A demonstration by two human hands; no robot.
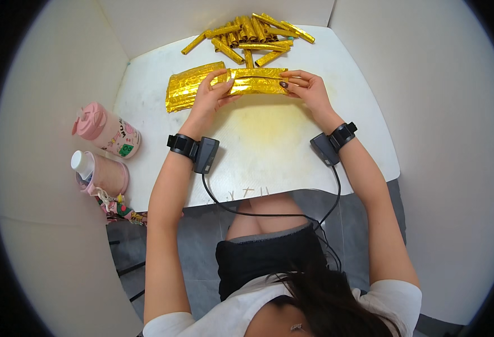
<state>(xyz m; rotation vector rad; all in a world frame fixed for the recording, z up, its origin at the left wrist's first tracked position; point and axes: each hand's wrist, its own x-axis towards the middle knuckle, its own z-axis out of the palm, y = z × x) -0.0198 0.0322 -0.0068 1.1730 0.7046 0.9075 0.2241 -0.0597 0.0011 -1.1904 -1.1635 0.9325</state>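
A folded strip of gold foil paper (257,82) is stretched crosswise between my hands, with a lengthwise gap along its upper part. My left hand (212,96) pinches its left end, thumb on top. My right hand (309,92) grips the right end between thumb and fingers. Beside and partly under my left hand lies a stack of gold foil sheets (188,87). Just beyond the strip, a heap of rolled gold foil tubes (250,33) spreads over the far part of the table.
On the white table (247,151), a pink lidded cup (112,132) stands at the left edge. Nearer me is a pink holder (111,174) with a white-capped bottle (82,162). A black cable (258,214) joins the devices on my wrists. Pale walls enclose the table.
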